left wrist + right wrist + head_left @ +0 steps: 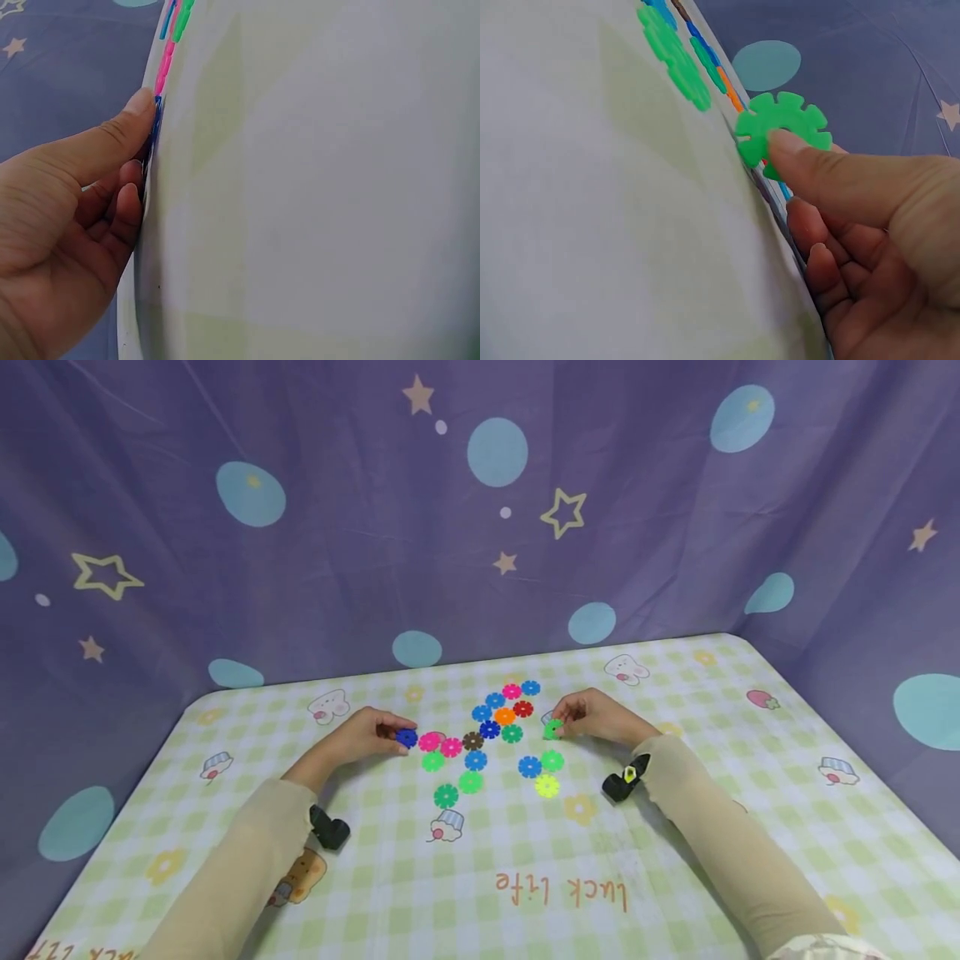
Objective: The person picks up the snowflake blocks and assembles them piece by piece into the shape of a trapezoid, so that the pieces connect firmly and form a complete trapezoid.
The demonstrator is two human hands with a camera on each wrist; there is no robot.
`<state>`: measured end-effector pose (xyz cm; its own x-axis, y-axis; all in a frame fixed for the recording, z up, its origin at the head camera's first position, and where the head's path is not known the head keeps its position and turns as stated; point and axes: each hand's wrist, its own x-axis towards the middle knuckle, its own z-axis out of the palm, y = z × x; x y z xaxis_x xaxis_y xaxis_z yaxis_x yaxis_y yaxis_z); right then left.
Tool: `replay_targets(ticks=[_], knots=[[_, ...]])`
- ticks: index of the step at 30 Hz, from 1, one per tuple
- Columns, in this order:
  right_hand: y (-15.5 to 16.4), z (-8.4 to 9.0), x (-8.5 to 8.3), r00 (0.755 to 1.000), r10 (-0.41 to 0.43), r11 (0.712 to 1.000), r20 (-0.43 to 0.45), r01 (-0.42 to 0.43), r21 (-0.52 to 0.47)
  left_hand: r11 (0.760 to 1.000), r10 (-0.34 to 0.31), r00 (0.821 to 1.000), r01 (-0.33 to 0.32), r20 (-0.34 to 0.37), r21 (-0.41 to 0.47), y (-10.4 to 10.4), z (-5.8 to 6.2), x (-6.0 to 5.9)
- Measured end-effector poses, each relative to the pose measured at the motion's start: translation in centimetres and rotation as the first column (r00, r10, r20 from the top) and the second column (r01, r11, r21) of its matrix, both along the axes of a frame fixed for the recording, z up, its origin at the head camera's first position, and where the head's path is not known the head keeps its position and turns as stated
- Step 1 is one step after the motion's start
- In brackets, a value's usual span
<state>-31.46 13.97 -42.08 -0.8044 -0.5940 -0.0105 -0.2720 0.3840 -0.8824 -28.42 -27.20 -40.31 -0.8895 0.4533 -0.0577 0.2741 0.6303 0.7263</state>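
We record the left hand [360, 737] resting on the checked tablecloth [675, 860], thumb and fingers pinching a dark blue disc [407, 737] that lies flat at the left edge of the scattered cluster of discs [491, 735]. Just beside it we note 2 pink discs [439, 744]. Further right, the right hand [596, 717] pinches a green disc [782, 129] between thumb and fingers, lifted on edge off the cloth, near the cluster's right side. A purple backdrop [337, 527] hangs behind the table.
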Motion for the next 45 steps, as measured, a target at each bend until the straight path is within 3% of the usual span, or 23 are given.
replay_targets(ticks=[4,10,19,26,34,40,45], knots=[[-0.2,0.2,0.1,0.996,-0.081,0.996,0.021,0.081,0.026,0.999,0.033,0.999,-0.033,-0.002,0.008,0.1,0.2,0.1],[-0.4,0.6,0.5,0.992,-0.116,0.993,0.042,0.117,-0.022,0.997,0.077,0.997,-0.076,-0.02,0.033,0.6,1.4,0.5],[-2.0,1.8,2.2,0.988,-0.154,0.974,0.018,0.155,-0.166,0.985,0.112,0.992,-0.103,-0.062,0.14,4.4,3.2,1.6],[-3.3,3.2,4.2,0.973,-0.231,0.936,-0.024,0.216,-0.28,0.954,0.194,0.981,-0.182,-0.028,0.237,7.5,4.0,3.5],[-4.6,4.1,6.1,0.969,-0.231,0.901,-0.087,0.179,-0.395,0.925,0.191,0.982,-0.179,-0.004,0.336,10.8,5.0,6.0],[-5.2,4.5,6.8,0.96,-0.251,0.888,-0.123,0.178,-0.425,0.89,0.183,0.983,-0.18,0.035,0.419,12.2,5.4,6.9],[-5.4,4.9,7.1,0.966,-0.241,0.878,-0.094,0.176,-0.445,0.856,0.198,0.976,-0.215,0.086,0.47,12.9,5.5,7.2]])
